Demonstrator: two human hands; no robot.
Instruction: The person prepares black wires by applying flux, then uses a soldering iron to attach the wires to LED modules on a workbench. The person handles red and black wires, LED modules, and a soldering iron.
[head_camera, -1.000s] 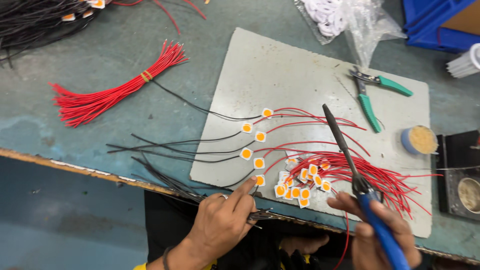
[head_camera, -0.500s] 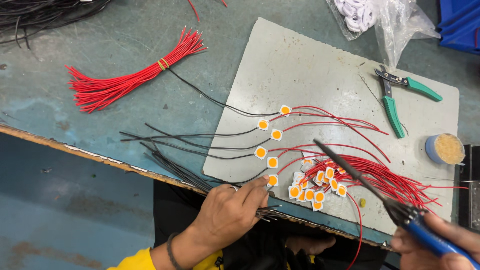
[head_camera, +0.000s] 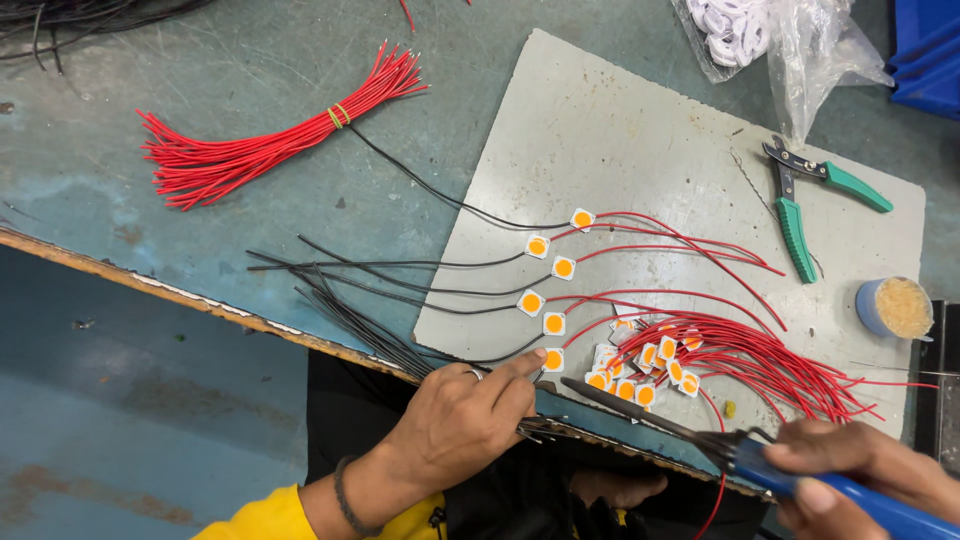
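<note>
My left hand (head_camera: 462, 418) sits at the table's front edge, fingers pinched on a black wire near the lowest small white square chip with an orange centre (head_camera: 553, 359). My right hand (head_camera: 868, 470) grips the blue handle of a soldering iron (head_camera: 655, 413), whose dark tip lies low and points left toward that chip. Several more chips (head_camera: 548, 270) with black and red leads lie in a row on the grey mat (head_camera: 640, 130). A heap of chips with red wires (head_camera: 700, 355) lies to the right.
A banded bundle of red wires (head_camera: 265, 150) lies at the upper left. Loose black wires (head_camera: 350, 300) cross the table's edge. Green-handled pliers (head_camera: 795, 205), a small round tin (head_camera: 895, 307) and a clear bag of white parts (head_camera: 770, 35) stand at the right.
The soldering iron has swung down from upright to nearly flat, tip toward the lowest chip. My right hand has moved right and lower. My left hand stays at the edge.
</note>
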